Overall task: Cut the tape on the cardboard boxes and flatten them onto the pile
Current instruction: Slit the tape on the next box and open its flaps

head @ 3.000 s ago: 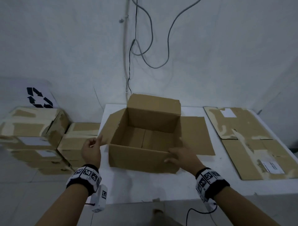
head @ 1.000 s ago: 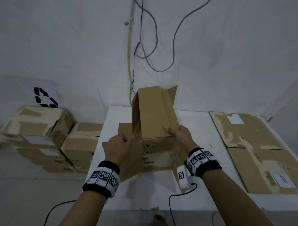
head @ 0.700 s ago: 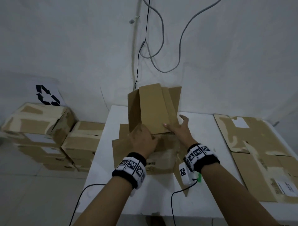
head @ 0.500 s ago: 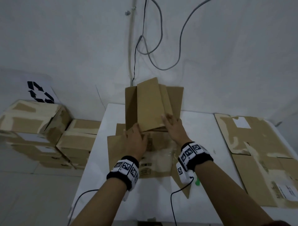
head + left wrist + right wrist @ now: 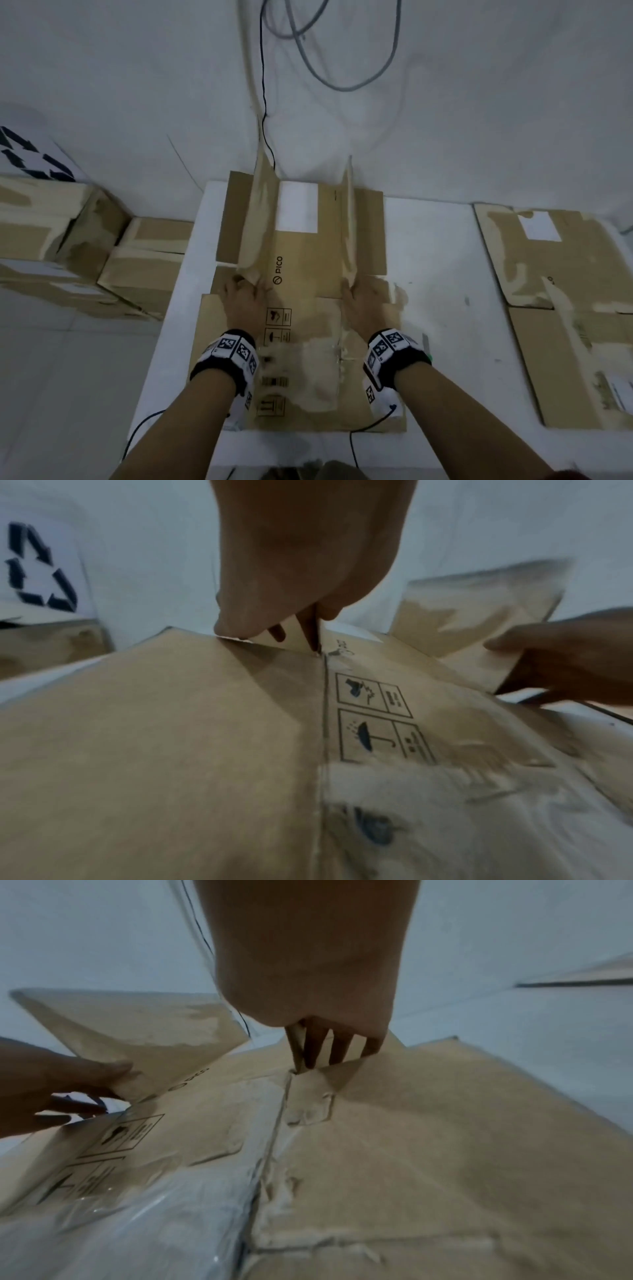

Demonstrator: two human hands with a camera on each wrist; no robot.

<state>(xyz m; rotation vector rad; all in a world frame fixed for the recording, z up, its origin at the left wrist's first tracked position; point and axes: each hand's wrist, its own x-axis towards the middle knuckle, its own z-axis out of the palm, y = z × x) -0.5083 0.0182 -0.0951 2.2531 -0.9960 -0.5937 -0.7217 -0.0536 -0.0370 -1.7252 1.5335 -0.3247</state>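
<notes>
Both hands press a flattened box on the table.

The box [image 5: 301, 260] lies flat on the white table [image 5: 442, 267], two flaps upright. The left hand [image 5: 245, 301] pinches the left flap [image 5: 258, 219]; the right hand [image 5: 364, 305] seems to hold the right flap [image 5: 348, 219], fingers straight. Flattened cardboard [image 5: 548, 274] lies well to the right.

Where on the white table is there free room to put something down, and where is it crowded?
Bare table shows between the flattened box under both hands and the pile of flat cardboard at the right edge. A thin bare strip runs along the box's left side. The middle is crowded: left hand and right hand hold raised flaps.
</notes>
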